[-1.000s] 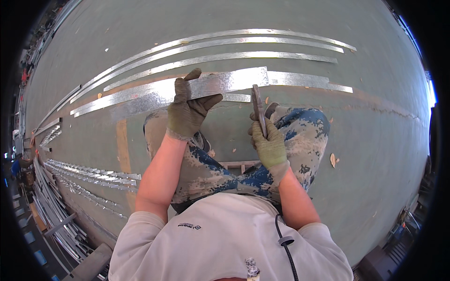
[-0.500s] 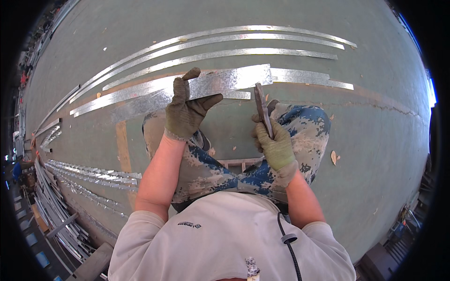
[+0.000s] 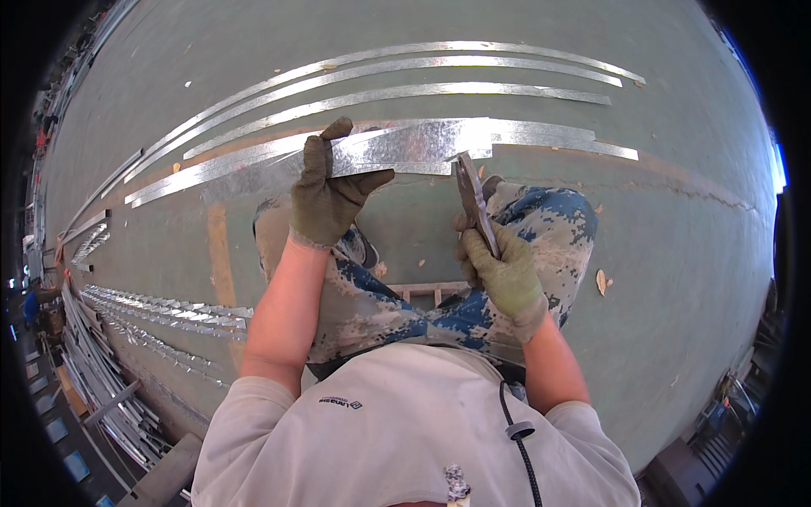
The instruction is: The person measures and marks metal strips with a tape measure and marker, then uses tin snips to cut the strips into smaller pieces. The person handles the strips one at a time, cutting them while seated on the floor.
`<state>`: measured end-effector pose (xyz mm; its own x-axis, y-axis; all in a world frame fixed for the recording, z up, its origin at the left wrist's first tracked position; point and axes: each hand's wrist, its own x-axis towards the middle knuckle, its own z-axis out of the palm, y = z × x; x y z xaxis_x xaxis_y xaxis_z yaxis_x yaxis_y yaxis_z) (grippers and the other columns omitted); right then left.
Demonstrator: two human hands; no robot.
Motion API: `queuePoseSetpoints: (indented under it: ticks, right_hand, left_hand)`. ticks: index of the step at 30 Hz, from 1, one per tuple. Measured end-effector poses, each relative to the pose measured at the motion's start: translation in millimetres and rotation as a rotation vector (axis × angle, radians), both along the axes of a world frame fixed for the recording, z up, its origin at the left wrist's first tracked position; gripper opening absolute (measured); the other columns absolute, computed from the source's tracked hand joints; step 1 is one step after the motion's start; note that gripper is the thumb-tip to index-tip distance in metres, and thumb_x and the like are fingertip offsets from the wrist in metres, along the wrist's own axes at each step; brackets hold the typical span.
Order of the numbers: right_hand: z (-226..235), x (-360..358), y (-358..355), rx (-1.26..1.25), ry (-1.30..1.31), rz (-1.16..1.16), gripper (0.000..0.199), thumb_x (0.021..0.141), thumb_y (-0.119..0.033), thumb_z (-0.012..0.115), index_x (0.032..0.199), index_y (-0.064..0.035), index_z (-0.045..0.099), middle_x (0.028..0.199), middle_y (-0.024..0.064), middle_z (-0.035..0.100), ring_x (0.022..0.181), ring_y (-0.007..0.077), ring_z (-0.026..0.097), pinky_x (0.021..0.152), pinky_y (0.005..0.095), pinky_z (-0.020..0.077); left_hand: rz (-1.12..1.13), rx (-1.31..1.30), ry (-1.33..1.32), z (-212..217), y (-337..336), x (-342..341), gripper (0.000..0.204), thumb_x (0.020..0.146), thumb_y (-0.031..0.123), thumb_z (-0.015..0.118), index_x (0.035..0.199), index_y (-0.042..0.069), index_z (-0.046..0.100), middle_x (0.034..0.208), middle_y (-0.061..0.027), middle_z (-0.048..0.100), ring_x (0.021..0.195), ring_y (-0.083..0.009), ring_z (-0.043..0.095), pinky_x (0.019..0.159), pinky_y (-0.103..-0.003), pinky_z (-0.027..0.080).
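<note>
My left hand (image 3: 328, 196), in a grey-green work glove, grips a long shiny strip of sheet metal (image 3: 422, 144) and holds it up off the green floor. My right hand (image 3: 505, 269), also gloved, is closed around the handles of metal shears (image 3: 471, 201). The shears' blades point up at the strip's near edge, just right of my left hand. My knees in blue patterned trousers (image 3: 541, 228) are below both hands.
Several cut metal strips (image 3: 439, 68) lie in long curves on the floor beyond the held strip. More shiny profiles (image 3: 169, 317) are stacked at the left, with racks further left. A small wooden stool (image 3: 422, 293) shows between my legs. A yellow floor line (image 3: 220, 253) runs at left.
The shears have moved up and closer to the strip's edge. My left hand keeps its hold on the strip, which has shifted slightly to the right.
</note>
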<state>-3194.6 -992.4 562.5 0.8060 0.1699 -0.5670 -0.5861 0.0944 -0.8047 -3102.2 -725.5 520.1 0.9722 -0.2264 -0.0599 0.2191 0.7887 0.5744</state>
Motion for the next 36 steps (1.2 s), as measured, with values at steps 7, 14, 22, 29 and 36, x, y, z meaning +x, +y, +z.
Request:
queuePoseSetpoints:
  ticks: [7, 14, 22, 29, 36]
  right_hand:
    - [12.6, 0.3, -0.1, 0.135, 0.049, -0.004, 0.030, 0.108, -0.026, 0.059, 0.128, -0.0047, 0.067, 0.083, -0.0006, 0.065, 0.062, 0.0064, 0.058, 0.052, 0.0234, 0.0439]
    - [12.0, -3.1, -0.3, 0.329, 0.038, 0.053, 0.032, 0.107, -0.026, 0.061, 0.127, -0.0009, 0.067, 0.082, 0.0020, 0.067, 0.059, 0.0102, 0.059, 0.051, 0.0250, 0.0458]
    - [5.4, -8.1, 0.1, 0.685, 0.063, 0.056, 0.040, 0.105, -0.028, 0.063, 0.129, 0.0033, 0.064, 0.082, 0.0090, 0.070, 0.059, 0.0157, 0.063, 0.051, 0.0272, 0.0479]
    - [-2.7, -5.2, -8.0, 0.645, 0.049, 0.083, 0.042, 0.105, -0.028, 0.062, 0.133, 0.0037, 0.061, 0.086, 0.0086, 0.071, 0.061, 0.0170, 0.064, 0.052, 0.0279, 0.0485]
    - [-0.4, -7.0, -7.5, 0.562, 0.068, 0.030, 0.041, 0.106, -0.026, 0.061, 0.133, 0.0043, 0.061, 0.088, 0.0077, 0.070, 0.063, 0.0168, 0.064, 0.052, 0.0288, 0.0484]
  left_hand:
    - [-0.039, -0.073, -0.028, -0.9, -1.5, -0.9, 0.051, 0.107, 0.048, 0.049, 0.142, 0.011, 0.055, 0.138, -0.0187, 0.063, 0.125, -0.0338, 0.066, 0.101, -0.051, 0.061]
    - [-0.060, -0.151, -0.027, -2.8, 2.9, 0.8, 0.051, 0.108, 0.048, 0.049, 0.144, 0.012, 0.054, 0.139, -0.0190, 0.062, 0.125, -0.0340, 0.065, 0.100, -0.051, 0.061]
    - [-0.057, -0.138, -0.040, -10.7, 5.3, 0.7, 0.048, 0.110, 0.046, 0.045, 0.144, 0.013, 0.055, 0.138, -0.0180, 0.063, 0.124, -0.0340, 0.066, 0.099, -0.050, 0.062]
    - [-0.078, -0.140, -0.038, -6.7, 0.7, 0.7, 0.047, 0.111, 0.044, 0.044, 0.145, 0.013, 0.053, 0.138, -0.0174, 0.063, 0.124, -0.0334, 0.066, 0.100, -0.049, 0.062]
    - [-0.054, -0.075, -0.055, -2.7, -2.0, 2.4, 0.051, 0.111, 0.045, 0.043, 0.146, 0.010, 0.052, 0.136, -0.0171, 0.064, 0.123, -0.0334, 0.066, 0.101, -0.050, 0.061]
